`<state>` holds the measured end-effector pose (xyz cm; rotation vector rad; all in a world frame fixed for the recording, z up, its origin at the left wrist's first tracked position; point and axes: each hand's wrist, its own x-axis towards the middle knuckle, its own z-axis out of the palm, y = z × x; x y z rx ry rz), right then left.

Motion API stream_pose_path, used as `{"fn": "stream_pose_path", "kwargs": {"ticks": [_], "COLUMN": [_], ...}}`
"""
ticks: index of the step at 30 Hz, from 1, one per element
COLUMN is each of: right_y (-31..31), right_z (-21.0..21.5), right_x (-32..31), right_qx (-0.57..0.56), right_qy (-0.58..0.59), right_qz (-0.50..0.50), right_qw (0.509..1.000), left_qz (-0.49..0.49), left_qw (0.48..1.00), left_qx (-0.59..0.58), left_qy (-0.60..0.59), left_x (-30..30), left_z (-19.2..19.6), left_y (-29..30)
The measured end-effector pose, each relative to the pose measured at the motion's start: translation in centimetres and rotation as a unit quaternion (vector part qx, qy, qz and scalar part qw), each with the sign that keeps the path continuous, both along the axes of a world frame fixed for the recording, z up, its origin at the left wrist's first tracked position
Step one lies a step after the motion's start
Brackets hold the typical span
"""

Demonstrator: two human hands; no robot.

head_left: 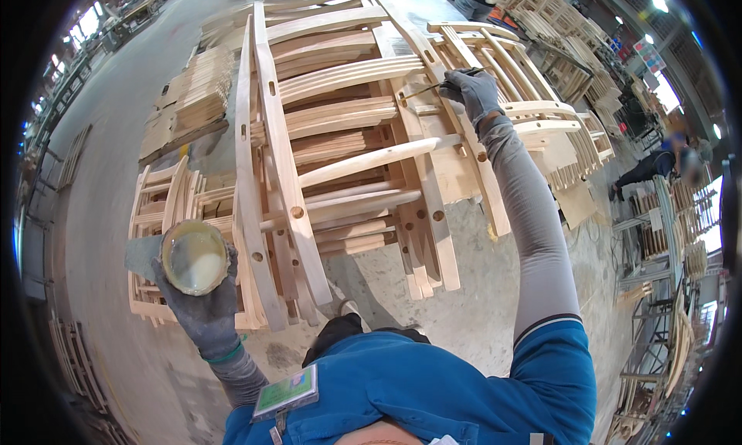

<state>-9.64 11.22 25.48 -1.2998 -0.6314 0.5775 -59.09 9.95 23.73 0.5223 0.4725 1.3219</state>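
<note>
My left hand (202, 315), in a grey glove, is wrapped round a tub (195, 257) of pale, creamy liquid with a crusted yellowish rim. Pinched in my right hand (473, 94), also gloved, is a thin stick (425, 89); whether it ends in bristles is too small to tell. Its tip points left, at or close to a slot in a wooden upright (417, 144). In front of me lean several ladder-like chair frames of bare wood (280, 136), with curved slats, round holes and slots. The tub is left of these frames.
Stacked wooden parts (197, 90) lie beyond the frames at left. Smaller wooden frames (151, 213) stand behind the tub. More frames (533, 109) extend to the right beside my arm. Another person (657, 165) is at far right near loaded racks (657, 229). The floor (495, 306) is concrete.
</note>
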Motion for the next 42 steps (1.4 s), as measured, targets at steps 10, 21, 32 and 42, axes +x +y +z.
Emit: {"fn": "stream_pose_path", "kwargs": {"ticks": [10, 21, 32, 42], "right_y": [-4.1, -26.5, -49.0, -55.5], "right_z": [1.0, -1.1, 0.6, 2.7], "right_x": [-1.5, -1.7, 8.2, 14.5], "right_qx": [0.155, 0.278, 0.229, 0.201], "right_qy": [0.151, 0.237, 0.091, -0.046], "right_qz": [0.046, -0.090, -0.214, -0.285], "right_qw": [0.975, 0.926, 0.945, 0.936], "left_qz": [-0.025, -0.131, -0.425, -0.541], "left_qw": [0.999, 0.983, 0.899, 0.830], "left_qx": [-0.026, 0.095, 0.045, -0.012], "left_qy": [-0.017, 0.091, -0.095, -0.137], "left_x": [3.9, 19.7, 41.2, 54.8], "left_z": [-0.7, -0.3, 0.2, 0.6], "left_y": [1.7, -9.8, -26.7, -32.4]}}
